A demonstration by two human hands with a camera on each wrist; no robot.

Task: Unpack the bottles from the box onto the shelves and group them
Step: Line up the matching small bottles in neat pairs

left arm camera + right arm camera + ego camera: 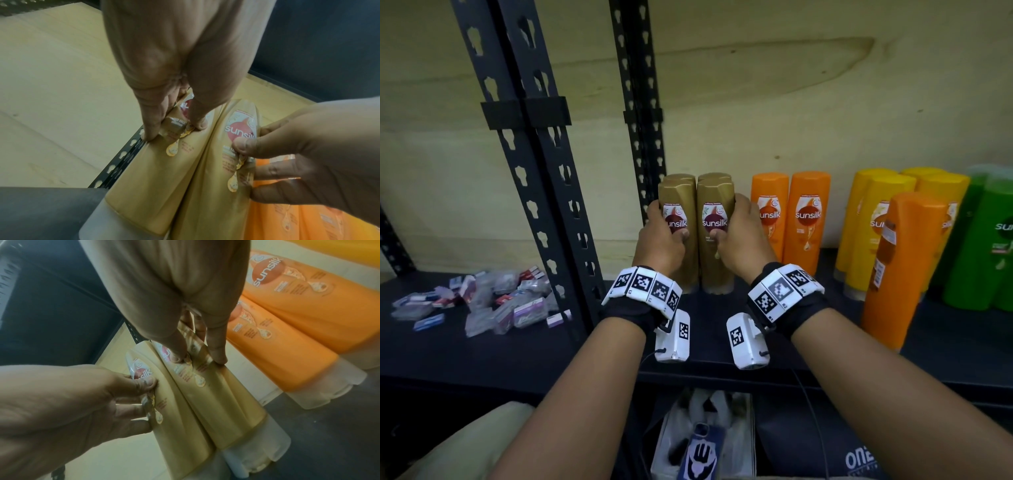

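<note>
Two gold Sunsilk bottles stand cap-down, side by side, on the dark shelf [534, 346], with two more gold ones right behind them. My left hand [664, 236] grips the left gold bottle [678, 202], thumb on its label and fingers round its left side. Around the right gold bottle [715, 202] my right hand [734, 228] holds the same way. The left wrist view shows the left hand [164, 81] on its bottle [148, 178]. The right wrist view shows the right hand [174, 296] on its bottle [222, 402].
Right of the gold group stand two orange bottles [791, 219], then yellow bottles [873, 212] and green ones [983, 246]. One orange bottle [900, 274] stands nearer the front edge. Black slotted posts [541, 178] rise on the left. Small packets [482, 301] lie beyond them.
</note>
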